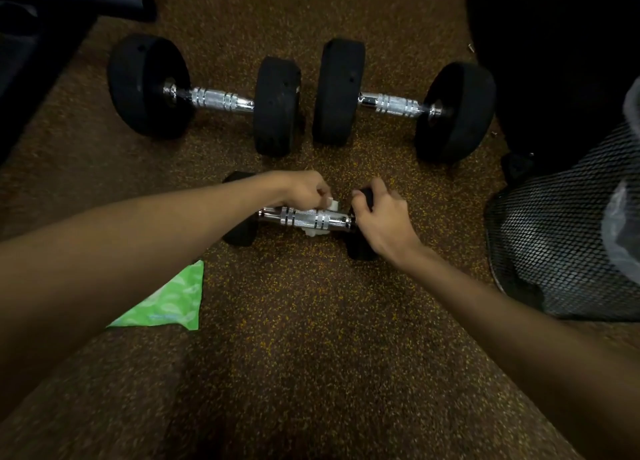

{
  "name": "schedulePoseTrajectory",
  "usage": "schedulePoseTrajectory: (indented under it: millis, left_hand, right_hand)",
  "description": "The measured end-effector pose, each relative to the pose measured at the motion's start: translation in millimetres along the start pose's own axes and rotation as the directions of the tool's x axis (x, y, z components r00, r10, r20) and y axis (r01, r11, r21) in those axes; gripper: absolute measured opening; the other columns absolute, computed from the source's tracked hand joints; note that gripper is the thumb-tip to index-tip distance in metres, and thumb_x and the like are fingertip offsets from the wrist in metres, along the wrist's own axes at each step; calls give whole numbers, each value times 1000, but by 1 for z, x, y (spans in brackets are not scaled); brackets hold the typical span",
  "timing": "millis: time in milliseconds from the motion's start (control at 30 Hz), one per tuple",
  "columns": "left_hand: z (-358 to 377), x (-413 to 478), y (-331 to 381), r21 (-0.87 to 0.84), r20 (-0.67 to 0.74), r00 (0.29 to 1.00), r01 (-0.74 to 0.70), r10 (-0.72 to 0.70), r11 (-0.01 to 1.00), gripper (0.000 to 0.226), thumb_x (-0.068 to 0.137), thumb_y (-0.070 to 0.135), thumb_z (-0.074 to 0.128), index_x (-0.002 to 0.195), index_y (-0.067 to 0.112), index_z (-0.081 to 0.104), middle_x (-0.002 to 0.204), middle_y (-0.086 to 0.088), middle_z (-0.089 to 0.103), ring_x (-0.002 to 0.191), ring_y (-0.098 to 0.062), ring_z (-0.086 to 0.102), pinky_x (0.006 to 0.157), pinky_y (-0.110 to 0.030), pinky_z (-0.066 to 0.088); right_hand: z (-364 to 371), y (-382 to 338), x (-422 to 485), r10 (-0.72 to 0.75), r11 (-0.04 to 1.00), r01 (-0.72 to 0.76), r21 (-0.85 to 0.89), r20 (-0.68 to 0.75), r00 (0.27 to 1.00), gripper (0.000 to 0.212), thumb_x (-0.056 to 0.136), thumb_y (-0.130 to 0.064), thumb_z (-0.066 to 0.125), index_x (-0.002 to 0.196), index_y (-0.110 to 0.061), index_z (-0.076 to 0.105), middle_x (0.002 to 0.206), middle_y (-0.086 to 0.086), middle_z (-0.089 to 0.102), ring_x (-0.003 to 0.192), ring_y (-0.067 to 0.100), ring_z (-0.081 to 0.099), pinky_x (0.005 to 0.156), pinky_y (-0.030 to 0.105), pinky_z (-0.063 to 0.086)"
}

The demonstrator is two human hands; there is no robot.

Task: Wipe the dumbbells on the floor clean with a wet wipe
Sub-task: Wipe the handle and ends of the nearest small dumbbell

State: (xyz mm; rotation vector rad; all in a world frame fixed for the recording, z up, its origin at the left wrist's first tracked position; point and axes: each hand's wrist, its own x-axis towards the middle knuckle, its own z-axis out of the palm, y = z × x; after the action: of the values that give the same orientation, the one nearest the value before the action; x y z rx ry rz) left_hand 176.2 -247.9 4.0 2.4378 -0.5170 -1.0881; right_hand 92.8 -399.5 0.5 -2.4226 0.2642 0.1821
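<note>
A small dumbbell with a chrome handle (pixel 304 219) and black ends lies on the speckled floor in the middle. My left hand (pixel 306 189) pinches a white wet wipe (pixel 333 205) wrapped round the handle; a bit of wipe shows below the bar. My right hand (pixel 377 217) grips the dumbbell's right black end (pixel 360 251). Two larger dumbbells lie farther away: one at the left (pixel 221 99), one at the right (pixel 398 104).
A green wet-wipe pack (pixel 169 307) lies on the floor under my left forearm. A black mesh bin (pixel 561 248) with a plastic liner stands at the right. Dark gym equipment fills the top-left (pixel 52 16) and top-right corners.
</note>
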Motion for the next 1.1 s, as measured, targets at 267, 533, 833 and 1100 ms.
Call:
schedulePoseTrajectory:
  millis: [267, 533, 833, 1100]
  left_hand:
    - [6, -17, 0, 128, -126, 928, -335, 350, 933, 20, 97, 26, 51, 95, 14, 66, 68, 12, 54, 68, -1, 50, 67, -25, 36]
    - [-1, -5, 3, 203, -49, 984, -159, 173, 966, 30, 97, 33, 49, 113, 14, 67, 79, 4, 60, 84, -12, 52, 77, -26, 39]
    - [9, -21, 0, 209, -117, 907, -375, 404, 903, 24, 98, 32, 44, 98, 18, 63, 68, 14, 50, 68, -1, 46, 69, -25, 32]
    - [8, -34, -2, 222, -159, 917, -327, 365, 919, 26, 99, 29, 43, 103, 16, 65, 81, 1, 60, 85, -19, 61, 78, -38, 49]
  right_hand:
    - [0, 1, 3, 12, 1000, -12, 10, 5, 1000, 35, 97, -36, 42, 119, -10, 49, 115, 23, 54, 103, 35, 52, 76, 26, 29]
    - [-2, -1, 1, 14, 1000, -14, 9, 14, 1000, 34, 98, -36, 42, 118, -10, 49, 113, 22, 54, 99, 34, 53, 78, 29, 34]
    - [-1, 0, 3, -3, 1000, 3, 15, 17, 1000, 34, 98, -37, 41, 115, -9, 49, 112, 24, 56, 103, 35, 52, 76, 28, 30]
    - [-2, -1, 7, 14, 1000, -14, 13, 35, 999, 36, 99, -40, 39, 115, -10, 50, 110, 24, 58, 103, 37, 53, 79, 30, 33]
